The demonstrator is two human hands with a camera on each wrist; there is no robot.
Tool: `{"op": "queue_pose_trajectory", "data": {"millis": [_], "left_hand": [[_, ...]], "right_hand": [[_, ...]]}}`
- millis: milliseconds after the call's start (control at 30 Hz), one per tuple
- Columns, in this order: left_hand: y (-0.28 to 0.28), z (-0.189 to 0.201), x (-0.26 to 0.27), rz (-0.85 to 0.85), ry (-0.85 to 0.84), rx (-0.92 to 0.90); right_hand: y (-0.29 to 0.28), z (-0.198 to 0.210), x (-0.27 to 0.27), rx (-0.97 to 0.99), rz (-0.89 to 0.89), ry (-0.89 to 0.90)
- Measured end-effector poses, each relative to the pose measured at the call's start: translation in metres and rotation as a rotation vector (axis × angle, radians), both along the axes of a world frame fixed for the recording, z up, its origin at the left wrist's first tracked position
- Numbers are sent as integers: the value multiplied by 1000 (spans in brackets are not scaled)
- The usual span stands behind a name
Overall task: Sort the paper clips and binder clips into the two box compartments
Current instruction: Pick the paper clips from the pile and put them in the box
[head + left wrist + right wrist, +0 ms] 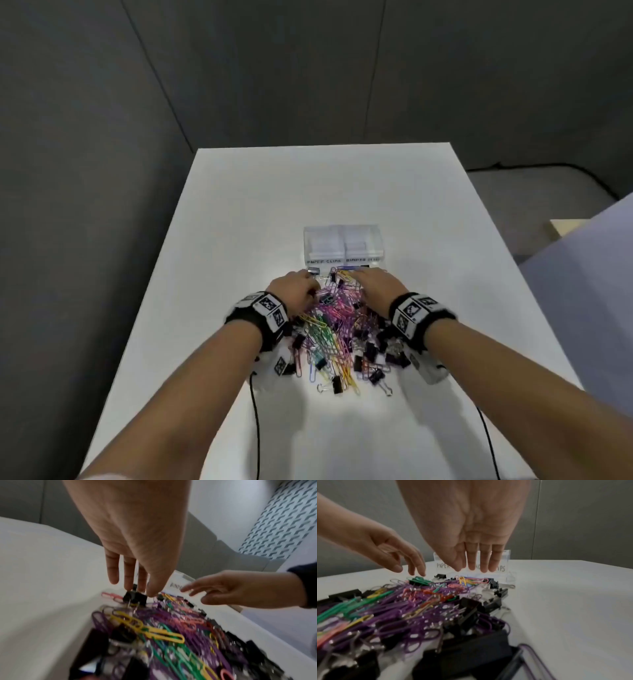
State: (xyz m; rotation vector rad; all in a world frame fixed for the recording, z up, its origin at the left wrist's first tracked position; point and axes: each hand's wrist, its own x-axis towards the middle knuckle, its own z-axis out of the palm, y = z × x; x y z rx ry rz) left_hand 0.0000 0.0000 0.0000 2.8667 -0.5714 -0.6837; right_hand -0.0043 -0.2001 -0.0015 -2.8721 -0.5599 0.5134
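A mixed pile point(337, 322) of coloured paper clips and black binder clips lies on the white table point(239, 222), just in front of a clear two-compartment box point(342, 228) labelled for paper clips on the left and binder clips on the right. My left hand point(310, 274) hovers over the pile's far left corner. Its fingers point(112, 574) hang straight down, the tips just above a black binder clip point(135, 598), and hold nothing. My right hand point(356, 272) is stretched flat over the pile's far right, its fingers point(483, 563) straight in front of the box point(506, 555).
Black cables point(255, 411) run from both wrist units back over the table's near edge. The pile point(419, 608) spreads under both wrists. Grey wall panels point(308, 68) stand behind the table, and a pale surface point(582, 260) lies off its right edge.
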Motion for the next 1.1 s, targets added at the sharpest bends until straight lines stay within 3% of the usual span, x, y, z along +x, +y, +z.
{"op": "queue_pose_trajectory", "data": {"millis": [267,467,633,800,900,1100], "left_hand": [[-3,-14,-2,-78,-67,127],[-11,-11,11,-95,-180,51],[-33,-16,14,-87,-133,140],[-38,-17,9,-11,-140,99],[-38,-18,4,90,-129,64],[-31,-20,4,124,-33,60]], "right_hand": [[-2,-22,-5,-85,17,-10],[-5,-22,10,-45,-5,-43],[-4,-30,10,-167,80,-31],[-7,-29,16,-22,110,-72],[-4,-26,19,-89,166,-18],[-1,-36,12,-87,18,-68]]}}
